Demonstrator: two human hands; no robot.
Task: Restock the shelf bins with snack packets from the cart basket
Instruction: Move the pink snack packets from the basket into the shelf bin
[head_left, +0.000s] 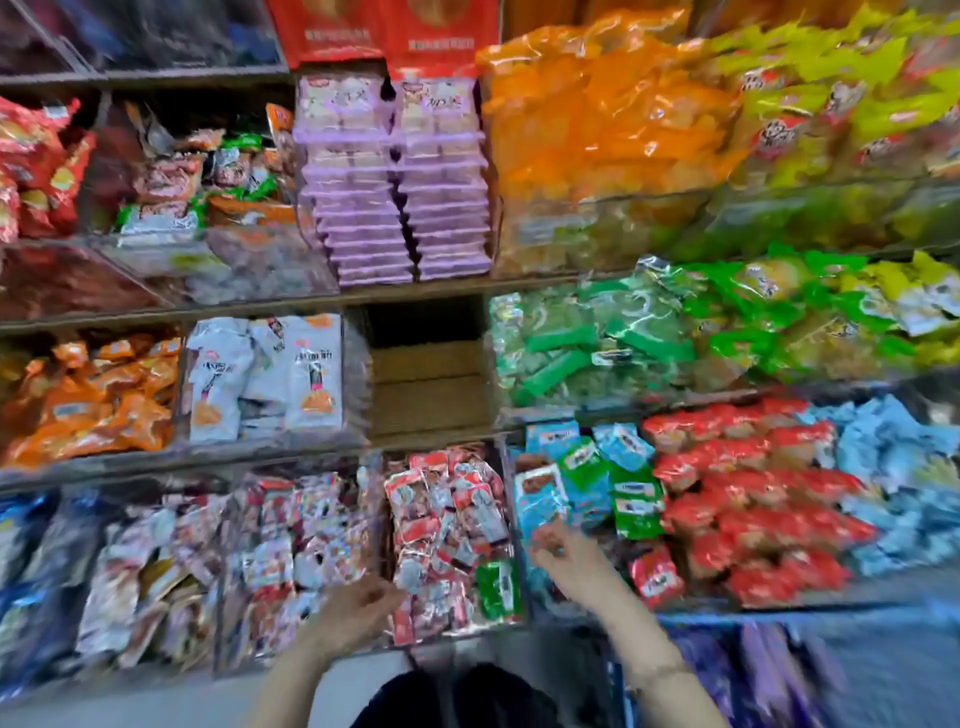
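Since the bins on this bottom shelf are sorted by colour and flavour, the right hand (563, 553) is reaching into the bin of mixed blue and green packs. Its fingertips look pinched on the lower edge of a light blue packet (540, 499), which stands upright among others of its kind at the left side of that bin. Holding it by the edge like that makes sense, since it probably lets the person slot it face-out in line with the row instead of dumping it flat. The left hand (358, 605) is apart from the right one, just at the front edge of the neighbouring bin of red-and-white packets (447, 519), with its fingers curled. Honestly the blur is bad enough that there's no telling whether it's gripping a packet or just steadying against the clear front wall. A clear divider (508, 467) keeps the two bins separate, so each hand is basically working its own compartment. One green packet (498, 582) lies in the front right corner of the red-and-white bin, and it looks like a stray that belongs next door with the green packs (636, 506). As for the cart basket, it isn't plainly visible. The smeared blue and purple stuff (753, 670) at lower right might be it, hard to say. Reads like mid-restock, with the bins around the hands already pretty full.
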